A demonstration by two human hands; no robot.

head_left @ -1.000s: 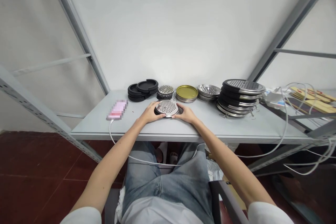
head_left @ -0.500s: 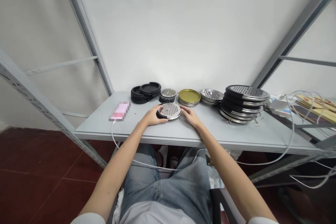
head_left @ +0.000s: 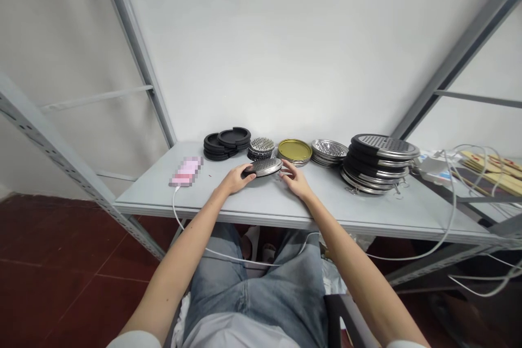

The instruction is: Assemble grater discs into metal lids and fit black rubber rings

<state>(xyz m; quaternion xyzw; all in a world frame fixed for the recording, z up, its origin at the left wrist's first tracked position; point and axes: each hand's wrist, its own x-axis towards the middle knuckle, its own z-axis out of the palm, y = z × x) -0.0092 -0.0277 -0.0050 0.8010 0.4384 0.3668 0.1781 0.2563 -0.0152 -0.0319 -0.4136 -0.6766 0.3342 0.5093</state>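
Note:
A round metal grater [head_left: 266, 167] with a black part on its left side is held tilted just above the table. My left hand [head_left: 236, 179] is closed around its black left end, thumb in front. At the opposite end, the fingers of my right hand [head_left: 296, 180] are bent about the metal rim, close to a small wire hook under it. Behind the grater stand a stack of small spiked grater discs [head_left: 261, 145] and a stack of round plates topped by a gold-coloured one [head_left: 294, 149].
Black rings [head_left: 227, 141] are stacked at the back left, near a pink phone [head_left: 186, 171] on a white cable. Perforated metal discs [head_left: 329, 148] lie right of the gold plate. Beyond them rises a tall stack of black-and-metal graters [head_left: 379, 166]. Metal posts flank the table [head_left: 163, 196].
The grater has tipped from nearly flat, its holed face now seen at a steep slant. My right fingers have curled further around its right edge.

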